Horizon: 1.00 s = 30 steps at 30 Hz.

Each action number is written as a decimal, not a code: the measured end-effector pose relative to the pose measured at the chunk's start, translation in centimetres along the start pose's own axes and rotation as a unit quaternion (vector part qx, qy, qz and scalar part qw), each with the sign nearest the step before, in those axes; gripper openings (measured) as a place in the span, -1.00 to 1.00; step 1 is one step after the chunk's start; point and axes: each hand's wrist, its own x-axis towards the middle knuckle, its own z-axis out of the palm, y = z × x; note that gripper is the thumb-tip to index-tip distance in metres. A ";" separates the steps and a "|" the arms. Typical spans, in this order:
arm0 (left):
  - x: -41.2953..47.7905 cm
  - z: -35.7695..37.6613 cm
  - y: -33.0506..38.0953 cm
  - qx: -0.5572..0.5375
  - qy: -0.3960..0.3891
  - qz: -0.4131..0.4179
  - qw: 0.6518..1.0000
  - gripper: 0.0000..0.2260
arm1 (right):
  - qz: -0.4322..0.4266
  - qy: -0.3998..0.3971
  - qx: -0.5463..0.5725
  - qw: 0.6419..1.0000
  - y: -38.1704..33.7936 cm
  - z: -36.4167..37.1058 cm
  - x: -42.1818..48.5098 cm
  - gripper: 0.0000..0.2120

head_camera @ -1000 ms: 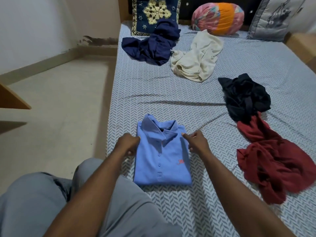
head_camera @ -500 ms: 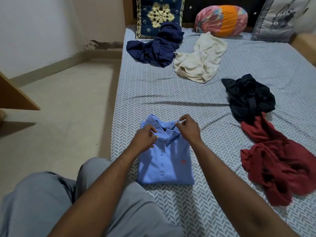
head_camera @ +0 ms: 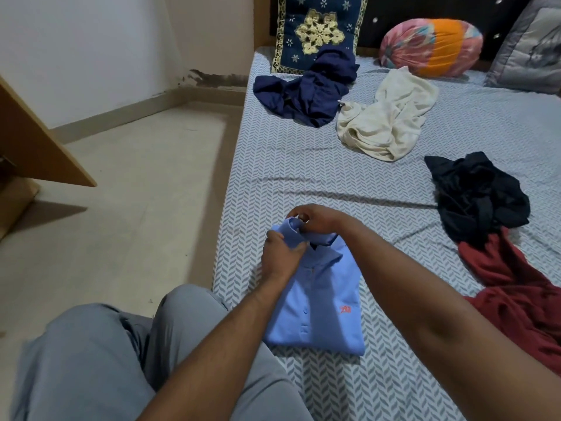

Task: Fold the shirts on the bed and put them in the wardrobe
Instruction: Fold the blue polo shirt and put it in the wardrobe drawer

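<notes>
Folded light-blue polo shirt, collar pinched by both hands.
Left hand and right hand meet at its far-left corner; shirt lies near the patterned grey bed's left edge.

Folded blue shirt lying button-side up at the near edge of the bed. Left hand and right hand both grip its raised collar, fingers curled round the fabric. Unfolded garments on the patterned sheet: navy shirt and cream shirt near the head end, touching; black shirt and red shirt at right, overlapping. Embroidered cushion, round orange-pink pillow and grey pillow along the headboard. Tiled floor and wooden panel at left.
</notes>
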 end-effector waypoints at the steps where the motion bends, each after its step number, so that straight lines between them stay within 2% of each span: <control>1: -0.1 0.2 0.4 -0.005 0.011 -0.013 1.000 -0.44 | -0.003 -0.013 0.008 1.000 0.0 -0.4 0.1 -0.77; 2: -0.1 0.3 0.7 -0.006 0.019 -0.027 0.999 -0.42 | -0.004 -0.027 0.025 0.999 0.0 -0.7 0.2 -0.83; 4: -0.3 0.5 1.3 0.007 0.028 -0.045 0.999 -0.43 | -0.002 -0.043 0.045 0.998 -0.1 -0.9 0.5 -0.72; 8: 0.4 0.3 1.2 0.049 0.026 -0.072 0.996 -0.63 | 0.010 -0.045 0.045 0.998 -0.4 -0.7 1.3 -0.69; 11: 1.1 -0.1 0.7 0.004 0.025 -0.093 0.995 -0.72 | 0.007 -0.054 0.062 0.997 -0.6 -0.6 1.5 -0.68; 14: 1.5 -0.1 0.3 -0.043 0.008 -0.099 0.994 -0.60 | -0.005 -0.079 0.078 0.994 -0.8 -0.5 2.0 -0.93; 17: 1.7 0.2 0.1 -0.048 0.002 -0.104 0.993 -0.48 | -0.008 -0.096 0.081 0.992 -1.1 -0.6 2.0 -0.90; 22: 2.4 0.0 -0.8 -0.034 0.017 -0.060 0.997 -0.81 | 0.000 -0.112 0.081 0.990 -1.1 -0.7 2.3 -0.89; 25: 2.7 -0.4 -1.4 -0.075 -0.003 -0.070 0.995 -0.95 | 0.027 -0.093 0.091 0.991 -1.0 -0.6 2.5 -0.82; 30: 3.4 -0.9 -3.2 -0.218 -0.061 -0.130 0.965 -0.78 | 0.117 -0.065 0.113 0.985 -1.8 0.0 2.9 -0.81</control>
